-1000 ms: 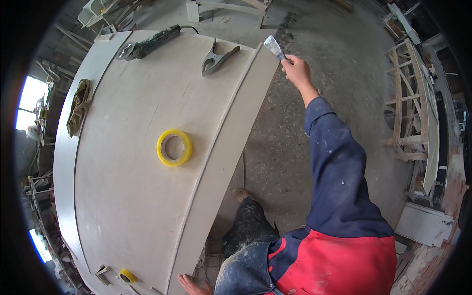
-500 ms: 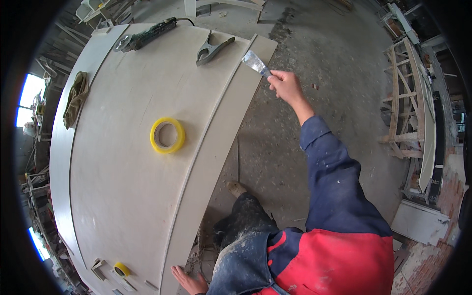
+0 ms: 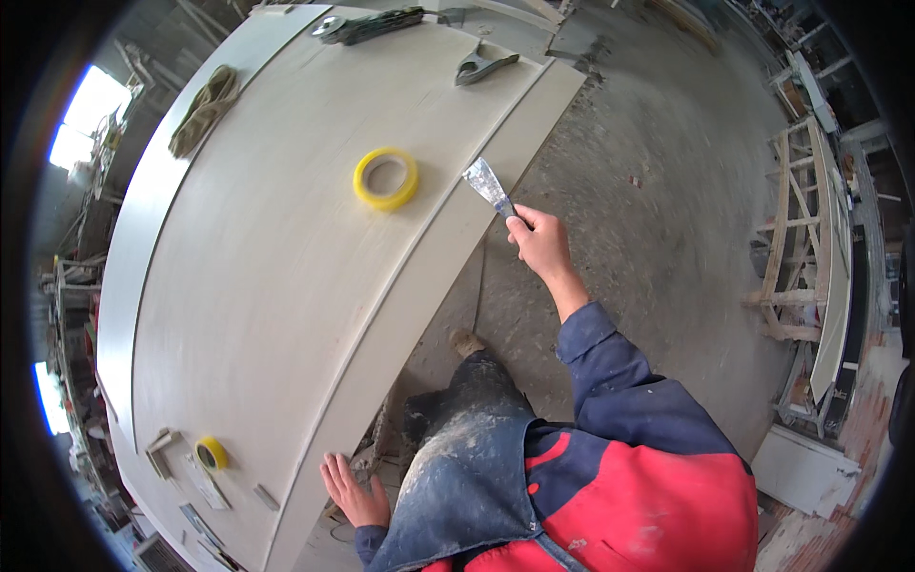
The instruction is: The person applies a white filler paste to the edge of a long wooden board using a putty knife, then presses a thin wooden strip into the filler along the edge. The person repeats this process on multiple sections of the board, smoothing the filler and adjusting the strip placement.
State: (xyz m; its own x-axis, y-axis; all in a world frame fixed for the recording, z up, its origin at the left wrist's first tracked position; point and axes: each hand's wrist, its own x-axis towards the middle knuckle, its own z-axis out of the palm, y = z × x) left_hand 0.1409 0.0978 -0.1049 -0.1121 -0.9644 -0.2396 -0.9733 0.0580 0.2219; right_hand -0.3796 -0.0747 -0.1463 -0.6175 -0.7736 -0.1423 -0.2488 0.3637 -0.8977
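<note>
A putty knife [image 3: 486, 184] with a smeared metal blade is gripped by its handle in my right hand [image 3: 543, 243]. Its blade is over the raised seam line beside the border strip [image 3: 434, 253] of a large pale panel [image 3: 257, 286]; whether it touches, I cannot tell. My left hand [image 3: 355, 488] lies with fingers stretched out on the panel's near right edge, holding nothing. To the left of the blade, a roll of yellow tape [image 3: 360, 181] lies flat on the panel. Beyond it rests a spring clamp [image 3: 484, 67].
An angle grinder [image 3: 372, 26] lies at the panel's far end, and a crumpled brown cloth [image 3: 205, 110] on its left side. Near left are a smaller yellow tape roll [image 3: 203, 454] and several small flat pieces. Wooden frames [image 3: 796, 229] stand along the right wall.
My right hand has brought the putty knife nearer along the seam. My left hand has moved farther forward on the panel's edge. The view has shifted, so the panel's things appear higher and further right.
</note>
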